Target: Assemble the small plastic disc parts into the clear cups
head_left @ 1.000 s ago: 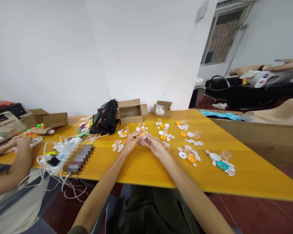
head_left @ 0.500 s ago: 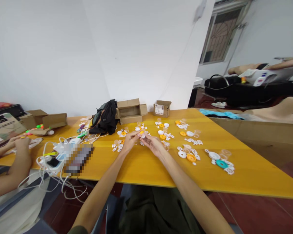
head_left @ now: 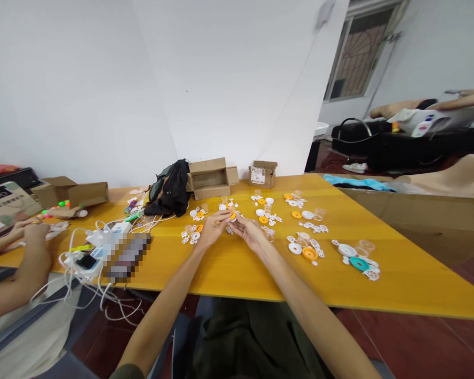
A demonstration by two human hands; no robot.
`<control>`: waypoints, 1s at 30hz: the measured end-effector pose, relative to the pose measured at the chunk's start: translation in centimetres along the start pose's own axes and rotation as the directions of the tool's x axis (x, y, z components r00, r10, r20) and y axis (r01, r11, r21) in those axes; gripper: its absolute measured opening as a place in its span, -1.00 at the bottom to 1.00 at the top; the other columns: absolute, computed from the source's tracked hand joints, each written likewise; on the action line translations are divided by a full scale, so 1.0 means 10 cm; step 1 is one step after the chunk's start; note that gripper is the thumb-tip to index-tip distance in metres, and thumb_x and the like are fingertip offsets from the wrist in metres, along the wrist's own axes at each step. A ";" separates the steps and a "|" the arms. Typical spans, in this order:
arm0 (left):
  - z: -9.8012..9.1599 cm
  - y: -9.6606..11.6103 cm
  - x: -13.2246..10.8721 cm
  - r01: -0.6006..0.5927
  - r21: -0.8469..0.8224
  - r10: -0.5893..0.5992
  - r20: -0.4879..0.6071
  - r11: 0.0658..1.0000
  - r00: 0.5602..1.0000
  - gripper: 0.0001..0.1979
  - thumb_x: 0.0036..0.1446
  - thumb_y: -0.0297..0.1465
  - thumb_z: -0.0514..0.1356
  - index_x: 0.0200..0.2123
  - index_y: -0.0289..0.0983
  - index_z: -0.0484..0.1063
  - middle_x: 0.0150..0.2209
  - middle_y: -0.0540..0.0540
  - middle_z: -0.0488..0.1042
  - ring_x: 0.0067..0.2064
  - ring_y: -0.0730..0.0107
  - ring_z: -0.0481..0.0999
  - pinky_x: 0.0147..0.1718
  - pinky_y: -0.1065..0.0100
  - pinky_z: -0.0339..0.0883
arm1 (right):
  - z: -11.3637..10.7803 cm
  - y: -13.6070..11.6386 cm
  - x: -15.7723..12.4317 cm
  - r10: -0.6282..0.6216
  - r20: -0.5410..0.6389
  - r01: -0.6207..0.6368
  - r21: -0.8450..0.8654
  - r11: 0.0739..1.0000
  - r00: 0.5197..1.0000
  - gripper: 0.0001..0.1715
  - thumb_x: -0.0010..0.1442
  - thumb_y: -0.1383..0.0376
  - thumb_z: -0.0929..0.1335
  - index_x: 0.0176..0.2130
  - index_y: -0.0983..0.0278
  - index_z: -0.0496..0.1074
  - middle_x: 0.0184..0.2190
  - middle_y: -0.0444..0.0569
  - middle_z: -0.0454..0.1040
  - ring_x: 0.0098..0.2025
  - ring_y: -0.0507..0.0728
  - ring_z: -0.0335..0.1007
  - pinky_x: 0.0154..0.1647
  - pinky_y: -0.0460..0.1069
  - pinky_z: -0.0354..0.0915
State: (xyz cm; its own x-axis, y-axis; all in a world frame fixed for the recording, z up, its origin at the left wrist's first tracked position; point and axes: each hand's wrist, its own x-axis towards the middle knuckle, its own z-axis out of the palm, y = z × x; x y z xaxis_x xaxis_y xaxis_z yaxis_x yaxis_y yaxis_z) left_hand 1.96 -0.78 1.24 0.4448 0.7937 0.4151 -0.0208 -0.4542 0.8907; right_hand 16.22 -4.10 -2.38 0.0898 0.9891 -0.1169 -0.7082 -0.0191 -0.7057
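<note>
My left hand [head_left: 213,228] and my right hand [head_left: 250,232] meet over the table's middle, fingertips closed around a small orange-and-white round plastic part [head_left: 233,216]. Its orange face shows between the fingers; the fingers cover the rest. Just left of my left hand lies a cluster of white plastic pieces [head_left: 195,236] with a clear cup. Beyond the hands are more small white pieces [head_left: 231,204]. To the right of my right hand are an orange disc [head_left: 263,219] and a white disc [head_left: 259,212].
More groups lie rightward, with an orange ring [head_left: 309,253], a teal ring [head_left: 359,263] and clear cups [head_left: 365,246]. Cardboard boxes [head_left: 210,179] and a black bag [head_left: 173,192] stand at the back. Left are a phone [head_left: 129,256], tangled cables [head_left: 69,263] and another person's arm [head_left: 31,263].
The part between my fingers has turned, so more of its orange face shows. Both hands stay in nearly the same place.
</note>
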 end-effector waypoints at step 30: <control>0.02 0.03 -0.02 -0.007 0.069 0.013 -0.083 0.998 0.997 -0.76 -0.01 -0.40 0.41 -0.20 -0.16 0.67 -0.10 -0.11 0.66 -0.09 0.17 0.59 -0.11 0.28 0.37 | 0.05 -0.03 -0.03 -0.011 -0.018 0.010 -0.040 0.999 1.000 -0.87 0.18 0.39 0.45 -0.42 0.23 0.56 -0.47 -0.06 0.64 -0.38 0.07 0.60 -0.17 -0.03 0.55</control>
State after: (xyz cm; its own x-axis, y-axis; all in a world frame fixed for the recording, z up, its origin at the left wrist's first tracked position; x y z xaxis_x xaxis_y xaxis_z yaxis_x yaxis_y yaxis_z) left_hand 2.01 -1.15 1.36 0.3691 0.8186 0.4402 0.0377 -0.4864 0.8729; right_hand 16.09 -4.33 -1.80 0.1103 0.9864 -0.1221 -0.6790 -0.0149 -0.7339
